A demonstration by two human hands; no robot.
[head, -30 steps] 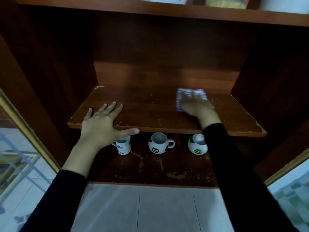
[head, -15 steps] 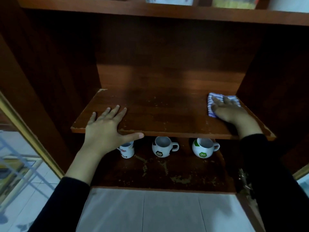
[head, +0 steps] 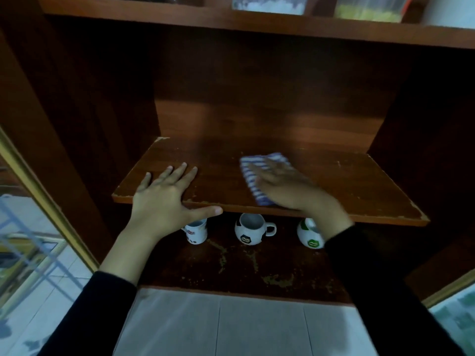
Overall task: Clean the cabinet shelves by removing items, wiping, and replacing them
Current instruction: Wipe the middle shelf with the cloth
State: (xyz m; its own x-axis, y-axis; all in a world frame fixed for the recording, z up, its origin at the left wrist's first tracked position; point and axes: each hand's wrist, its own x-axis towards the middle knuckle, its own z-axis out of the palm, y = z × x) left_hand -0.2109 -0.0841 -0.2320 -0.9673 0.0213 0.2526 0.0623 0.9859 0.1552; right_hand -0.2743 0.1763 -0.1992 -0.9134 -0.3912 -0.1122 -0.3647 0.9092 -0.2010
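A brown wooden shelf (head: 359, 186) crosses the middle of the cabinet and holds nothing but a blue-and-white striped cloth (head: 253, 173). My right hand (head: 288, 187) lies flat on that cloth with straight fingers, pressing it onto the shelf near the middle; the hand is motion-blurred. My left hand (head: 164, 196) rests flat on the shelf's front left part, fingers spread, thumb along the front edge. Three white mugs stand on the cabinet floor below: one (head: 196, 231) partly behind my left hand, a football-patterned one (head: 250, 229), and one with green marks (head: 309, 236) partly behind my right wrist.
Containers (head: 267, 3) stand on the upper shelf (head: 231, 20). The cabinet's floor (head: 246, 268) is stained. A gold-framed door (head: 43, 201) hangs open at the left, and another frame edge (head: 452, 289) shows at the lower right. Grey floor tiles (head: 231, 325) lie in front.
My right hand has slid the cloth from the shelf's right end back toward the middle. My left hand has stayed put on the front left edge.
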